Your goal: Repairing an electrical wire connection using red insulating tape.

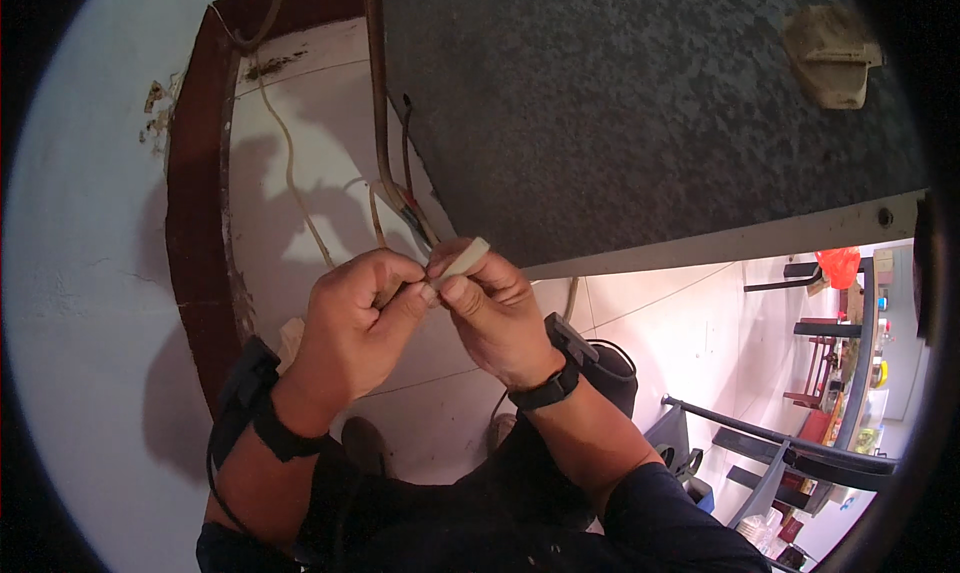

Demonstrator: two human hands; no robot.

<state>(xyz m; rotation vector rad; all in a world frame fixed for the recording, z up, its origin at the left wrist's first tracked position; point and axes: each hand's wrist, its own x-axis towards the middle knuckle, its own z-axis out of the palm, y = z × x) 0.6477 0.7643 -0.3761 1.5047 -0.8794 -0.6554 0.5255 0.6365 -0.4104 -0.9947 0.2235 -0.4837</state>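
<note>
My left hand (365,308) and my right hand (490,313) meet at the middle of the view, fingertips almost touching. Between the thumb and fingers of my right hand is a pale, flat-sided piece (468,258), whose exact kind I cannot tell. The thumb and forefinger of my left hand pinch together against its lower end; what they grip is hidden. Just beyond my fingers hangs a thick brown cable (378,103), with thin red and dark green wires (411,211) showing near its lower part.
A grey speckled metal panel (620,103) fills the upper right, with a pale knob-like fitting (830,58) on it. At left stand a pale wall (100,273) and a dark red baseboard (200,223). A thin cord (290,163) crosses the tiled floor. Dark metal furniture (800,448) stands at right.
</note>
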